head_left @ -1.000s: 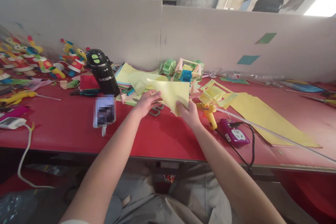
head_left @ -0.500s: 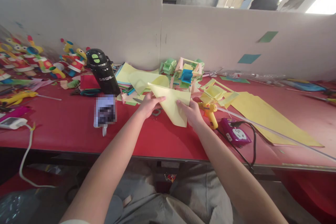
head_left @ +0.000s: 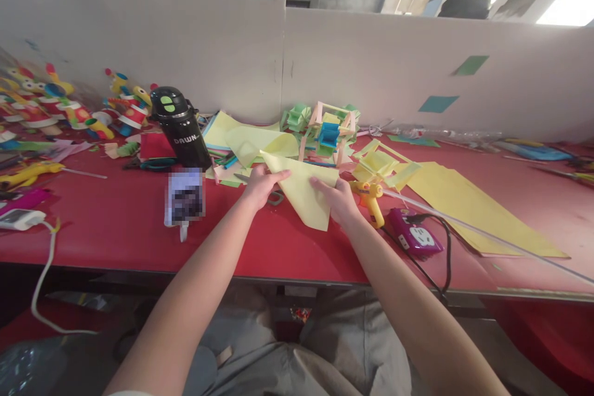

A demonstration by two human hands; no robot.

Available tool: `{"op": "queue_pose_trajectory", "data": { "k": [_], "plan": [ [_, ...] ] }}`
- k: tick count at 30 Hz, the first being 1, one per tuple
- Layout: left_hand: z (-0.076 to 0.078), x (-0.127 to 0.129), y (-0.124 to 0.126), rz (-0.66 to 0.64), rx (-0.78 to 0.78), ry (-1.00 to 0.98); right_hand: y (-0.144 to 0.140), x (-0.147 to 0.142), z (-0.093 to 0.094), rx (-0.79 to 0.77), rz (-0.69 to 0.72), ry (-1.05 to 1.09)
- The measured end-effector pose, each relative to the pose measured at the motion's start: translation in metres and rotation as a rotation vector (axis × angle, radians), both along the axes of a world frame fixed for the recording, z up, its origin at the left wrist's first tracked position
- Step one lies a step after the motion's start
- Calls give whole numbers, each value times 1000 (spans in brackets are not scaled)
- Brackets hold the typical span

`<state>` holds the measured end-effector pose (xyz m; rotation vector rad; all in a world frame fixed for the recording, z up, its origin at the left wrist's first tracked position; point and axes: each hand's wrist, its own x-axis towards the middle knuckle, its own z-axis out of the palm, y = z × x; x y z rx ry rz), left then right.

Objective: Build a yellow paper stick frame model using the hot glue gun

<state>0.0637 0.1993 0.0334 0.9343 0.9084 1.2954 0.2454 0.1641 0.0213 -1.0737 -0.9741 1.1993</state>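
A pale yellow sheet of paper (head_left: 307, 197) is held up between both hands above the red table (head_left: 288, 253). My left hand (head_left: 262, 187) pinches its left edge, thumb on the near face. On the right edge, my right hand (head_left: 340, 199) grips the sheet with its thumb on the near face too. The sheet tapers toward its upper left corner and looks slightly bent. Scissors (head_left: 275, 198) lie partly hidden behind the left hand. Close to the right hand rests a yellow glue gun (head_left: 371, 199).
Paper models with a blue wheel (head_left: 328, 135) stand behind the hands. A black bottle (head_left: 180, 130) and a phone (head_left: 184, 198) are at left. To the right are a purple power socket (head_left: 414, 234) and yellow sheets (head_left: 477, 210). Toy figures (head_left: 132, 111) line the back left.
The sheet has dipped slightly, its lower edge now a little nearer the table's front edge. Both hands keep their grip. The view has shifted a touch.
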Motion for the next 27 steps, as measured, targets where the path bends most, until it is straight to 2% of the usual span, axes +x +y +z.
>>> {"op": "queue_pose_trajectory", "data": {
  "k": [11, 14, 18, 27],
  "plan": [
    [2, -2, 5, 128, 76, -106, 0, 0, 0, 18, 61, 14],
    [3, -1, 4, 126, 89, -118, 1, 1, 2, -12, 69, 58],
    [4, 1, 2, 107, 78, -105, 1, 3, 5, -43, 11, 72],
    [5, 0, 1, 128, 63, -75, 2, 4, 1, 62, 18, 14]
  ]
}}
